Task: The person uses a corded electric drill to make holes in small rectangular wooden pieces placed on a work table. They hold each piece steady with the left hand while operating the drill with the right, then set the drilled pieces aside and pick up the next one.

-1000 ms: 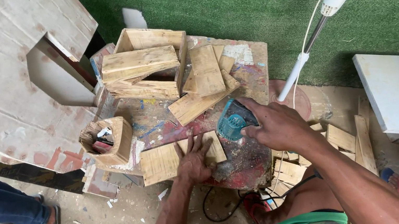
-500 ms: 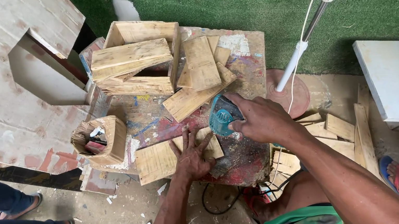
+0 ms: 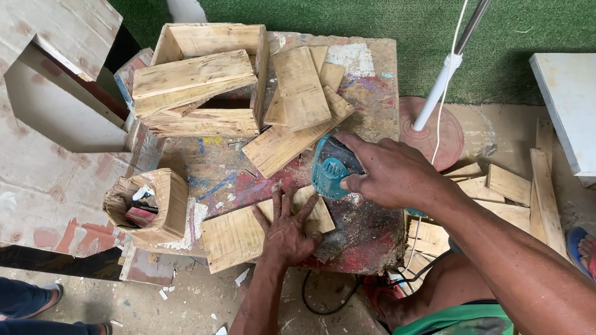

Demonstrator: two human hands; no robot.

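At the near edge of the counter (image 3: 372, 239), the left hand (image 3: 287, 228) lies flat on a wooden board (image 3: 233, 236), fingers (image 3: 276, 204) spread wide and pressing down, gripping nothing. The board's long side runs along that near edge. Just to its right, the right hand (image 3: 389, 173) is closed around a blue sander (image 3: 331, 168), which sits at the board's right end. Farther back lie loose boards (image 3: 300, 100) and a wooden box (image 3: 203, 83).

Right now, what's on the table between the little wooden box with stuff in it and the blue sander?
In the head view, the flat wooden board lies between the small box and the sander, with the left hand pressing it down.
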